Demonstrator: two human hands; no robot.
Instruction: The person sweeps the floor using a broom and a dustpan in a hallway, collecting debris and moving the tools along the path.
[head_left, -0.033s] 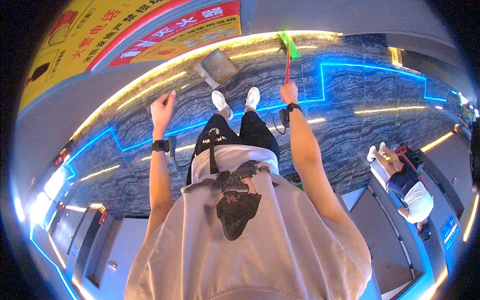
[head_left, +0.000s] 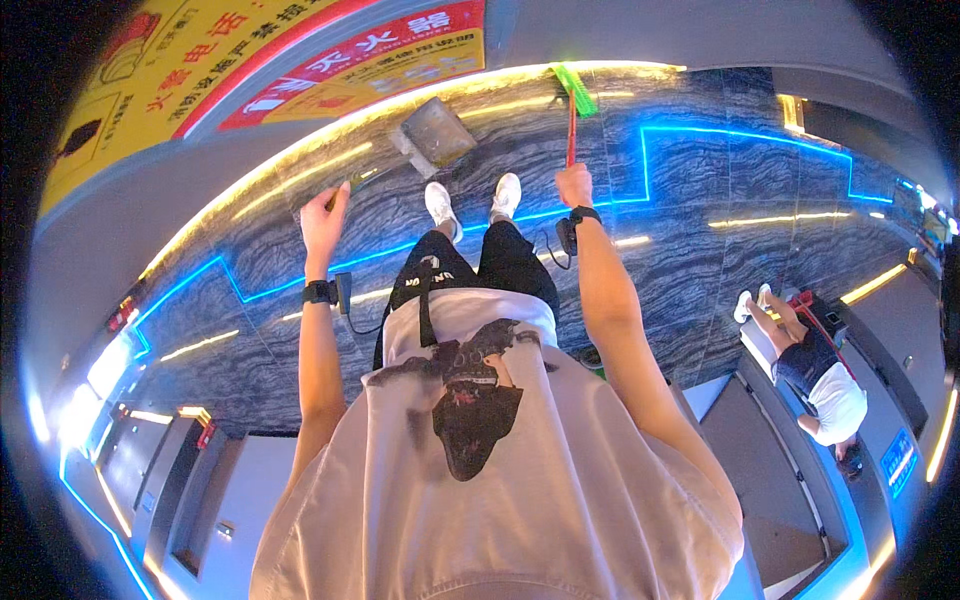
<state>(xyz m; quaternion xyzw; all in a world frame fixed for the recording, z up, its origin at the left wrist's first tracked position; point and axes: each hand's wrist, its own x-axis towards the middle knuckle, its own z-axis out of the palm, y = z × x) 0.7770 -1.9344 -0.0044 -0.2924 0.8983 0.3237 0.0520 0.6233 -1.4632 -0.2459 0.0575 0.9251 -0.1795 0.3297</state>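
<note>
My right hand (head_left: 574, 186) is closed round the red handle of a broom (head_left: 572, 135). Its bright green bristle head (head_left: 574, 90) rests on the floor by the glowing wall edge. Ahead of my shoes lies a grey dustpan (head_left: 436, 136), tilted on the dark floor. My left hand (head_left: 325, 225) is closed, thumb up, to the left of the dustpan. A thin, partly yellowish piece between that hand and the pan looks like the dustpan's handle; most of it blends into the floor. Dark bands with small boxes sit on both wrists.
Marbled dark floor (head_left: 690, 260) carries blue and yellow light lines. A wall with a red and yellow sign (head_left: 360, 62) curves along the far side. Another person (head_left: 825, 385) in a white top is at the right, near a red pole. Grey doors (head_left: 770, 480) stand at the lower right.
The broom and my right hand have shifted slightly to the left. My left hand and the dustpan stay almost where they were.
</note>
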